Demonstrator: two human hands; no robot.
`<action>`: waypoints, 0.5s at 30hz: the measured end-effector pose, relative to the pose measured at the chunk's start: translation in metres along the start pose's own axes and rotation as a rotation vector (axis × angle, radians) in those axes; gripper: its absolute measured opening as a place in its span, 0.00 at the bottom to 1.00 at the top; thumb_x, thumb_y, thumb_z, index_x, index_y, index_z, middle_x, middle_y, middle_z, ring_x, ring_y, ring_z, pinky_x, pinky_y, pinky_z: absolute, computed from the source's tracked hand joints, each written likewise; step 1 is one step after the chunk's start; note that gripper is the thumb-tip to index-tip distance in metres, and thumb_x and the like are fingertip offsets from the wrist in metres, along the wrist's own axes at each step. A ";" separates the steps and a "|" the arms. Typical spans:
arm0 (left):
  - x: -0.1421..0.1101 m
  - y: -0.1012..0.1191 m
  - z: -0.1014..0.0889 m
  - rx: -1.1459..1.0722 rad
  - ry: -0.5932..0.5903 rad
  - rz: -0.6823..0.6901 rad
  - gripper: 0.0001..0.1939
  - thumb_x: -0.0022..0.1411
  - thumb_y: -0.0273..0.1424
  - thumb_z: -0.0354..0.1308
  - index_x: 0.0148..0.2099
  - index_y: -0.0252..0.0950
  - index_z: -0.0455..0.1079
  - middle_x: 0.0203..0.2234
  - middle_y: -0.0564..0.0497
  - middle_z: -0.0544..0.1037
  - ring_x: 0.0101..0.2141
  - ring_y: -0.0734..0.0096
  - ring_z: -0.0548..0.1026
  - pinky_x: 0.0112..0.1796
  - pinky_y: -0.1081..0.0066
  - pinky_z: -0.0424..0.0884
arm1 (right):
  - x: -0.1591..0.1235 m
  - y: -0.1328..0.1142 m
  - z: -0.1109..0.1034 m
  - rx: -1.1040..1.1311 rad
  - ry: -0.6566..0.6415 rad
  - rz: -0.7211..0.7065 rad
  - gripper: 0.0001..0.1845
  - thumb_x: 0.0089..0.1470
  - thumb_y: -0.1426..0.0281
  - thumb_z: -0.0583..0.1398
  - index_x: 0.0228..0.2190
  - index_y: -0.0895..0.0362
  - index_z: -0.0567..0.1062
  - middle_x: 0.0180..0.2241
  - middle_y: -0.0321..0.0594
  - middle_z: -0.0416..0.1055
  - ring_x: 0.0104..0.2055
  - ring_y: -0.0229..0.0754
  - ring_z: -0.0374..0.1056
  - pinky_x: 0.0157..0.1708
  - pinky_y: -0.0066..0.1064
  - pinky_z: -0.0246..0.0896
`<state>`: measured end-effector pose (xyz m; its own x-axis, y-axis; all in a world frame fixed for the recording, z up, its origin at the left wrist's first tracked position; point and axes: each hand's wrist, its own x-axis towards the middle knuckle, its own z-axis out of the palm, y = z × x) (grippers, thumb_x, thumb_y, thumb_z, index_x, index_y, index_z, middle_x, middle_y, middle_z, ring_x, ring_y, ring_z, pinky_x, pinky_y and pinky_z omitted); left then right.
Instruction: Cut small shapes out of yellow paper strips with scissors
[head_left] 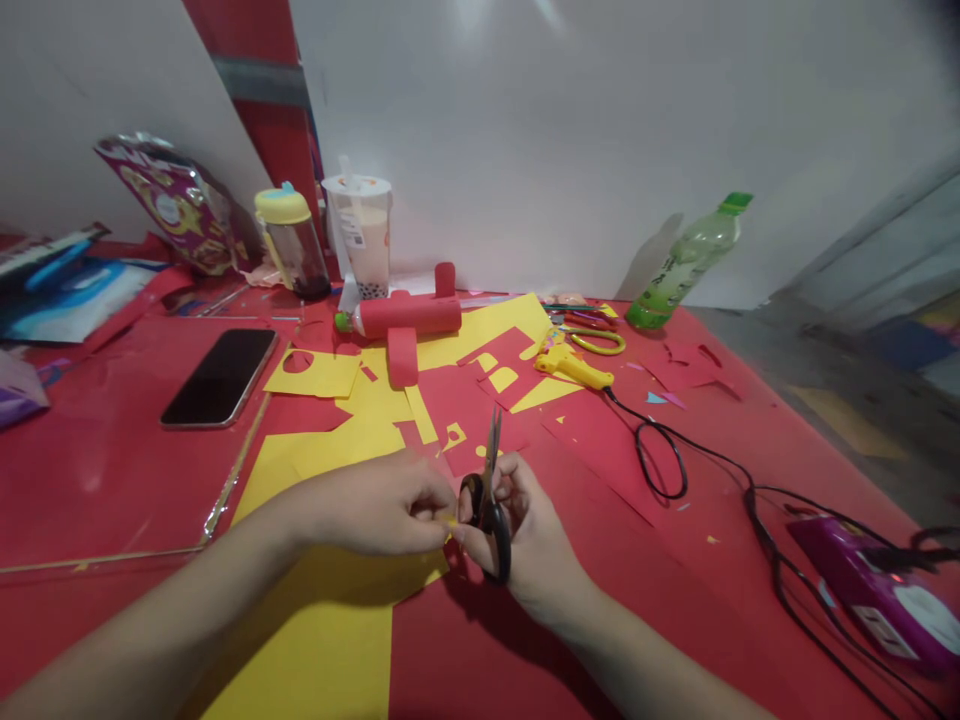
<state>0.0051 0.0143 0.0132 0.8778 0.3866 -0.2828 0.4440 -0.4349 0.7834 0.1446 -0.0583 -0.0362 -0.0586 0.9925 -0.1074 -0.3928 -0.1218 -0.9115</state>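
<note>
Head view, items as we find them, placed by the scissors (pixel 491 460). Scissors: black-handled, carried in our right hand (pixel 540 540), fingers closed about the handle loops; long axis pointing away from us, blades up and outward, almost together. Small yellow piece (pixel 450 527): just left of the scissors' handles, pinched in the fingertips of our left hand (pixel 390 500), the right thumb close against it; its outline is mostly hidden. Nearer hand to the piece: the left, which has it; the right thumb comes next. Relation of note, in our judgement: the blades point past the piece, not at it, so any cut would need the scissors turned leftward or the piece brought up to them.

Edges and room: yellow sheet (pixel 315 640), left of the scissors, partly under our left forearm; red surface (pixel 637 620), running broad to the right of the scissors as far as the black cable (pixel 761 525). Beyond the blade tips, loose paper cut-outs (pixel 502 379); farther off and leftward, one red paper tube (pixel 420 316); farther off and rightward, one yellow glue gun (pixel 574 370). Phone (pixel 223 380): well left of the scissors. White wall (pixel 525 150): behind all, past the surface's far edge.
</note>
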 end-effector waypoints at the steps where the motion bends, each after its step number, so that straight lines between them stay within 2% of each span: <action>1: 0.000 0.000 0.000 0.007 -0.001 -0.002 0.08 0.45 0.22 0.44 0.18 0.35 0.49 0.13 0.59 0.50 0.15 0.81 0.49 0.17 0.77 0.47 | 0.000 0.000 0.000 -0.012 0.003 -0.007 0.22 0.34 0.78 0.64 0.24 0.53 0.55 0.21 0.26 0.63 0.20 0.29 0.57 0.21 0.22 0.52; 6: 0.002 0.001 -0.002 0.031 0.075 -0.051 0.12 0.51 0.27 0.44 0.18 0.35 0.51 0.13 0.59 0.50 0.16 0.81 0.51 0.18 0.77 0.48 | 0.003 -0.001 -0.001 -0.065 0.093 -0.057 0.20 0.35 0.79 0.62 0.23 0.53 0.55 0.20 0.25 0.62 0.22 0.30 0.58 0.23 0.23 0.54; 11: 0.007 -0.002 0.000 -0.008 0.206 -0.076 0.11 0.56 0.33 0.44 0.25 0.34 0.62 0.18 0.57 0.64 0.21 0.78 0.60 0.22 0.78 0.54 | 0.006 0.000 -0.004 -0.088 0.246 -0.101 0.19 0.36 0.79 0.61 0.25 0.53 0.55 0.22 0.26 0.62 0.20 0.30 0.57 0.19 0.22 0.52; 15: 0.014 -0.005 0.009 -0.016 0.275 -0.061 0.14 0.57 0.34 0.44 0.23 0.34 0.59 0.16 0.58 0.60 0.19 0.80 0.57 0.21 0.78 0.53 | 0.008 -0.001 -0.006 -0.113 0.321 -0.154 0.18 0.36 0.79 0.60 0.24 0.53 0.56 0.23 0.27 0.62 0.22 0.30 0.57 0.20 0.21 0.53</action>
<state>0.0162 0.0149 0.0003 0.7665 0.6191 -0.1706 0.4900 -0.3922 0.7785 0.1501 -0.0502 -0.0386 0.2907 0.9544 -0.0684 -0.2702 0.0133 -0.9627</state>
